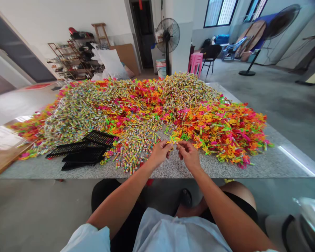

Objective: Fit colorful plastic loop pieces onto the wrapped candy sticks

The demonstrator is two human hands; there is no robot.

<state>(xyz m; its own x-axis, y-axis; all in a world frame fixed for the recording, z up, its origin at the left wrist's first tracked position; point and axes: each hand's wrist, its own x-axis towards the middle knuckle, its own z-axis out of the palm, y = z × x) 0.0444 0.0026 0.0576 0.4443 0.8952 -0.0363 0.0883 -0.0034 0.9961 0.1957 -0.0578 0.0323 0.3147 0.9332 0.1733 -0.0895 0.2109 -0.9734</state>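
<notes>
My left hand (160, 153) pinches a small yellow plastic piece (170, 142) between thumb and fingers, just over the front part of the table. Close beside it, my right hand (188, 154) is closed in a pinch at a small pale piece (176, 143); its exact shape is too small to make out. To the left of my hands lies a spread of short patterned tubes (132, 143) with white ends. At the right is a heap of bright plastic loop-shaped pieces (225, 126) in orange, yellow, red, pink and green, some apparently joined to tubes.
Several black slotted trays (85, 154) lie stacked at the left front of the speckled stone table (275, 164). A big mound of tubes (78, 108) covers the table's back left. Beyond stand a fan (167, 36), pink stools (195, 63) and a second fan (283, 22).
</notes>
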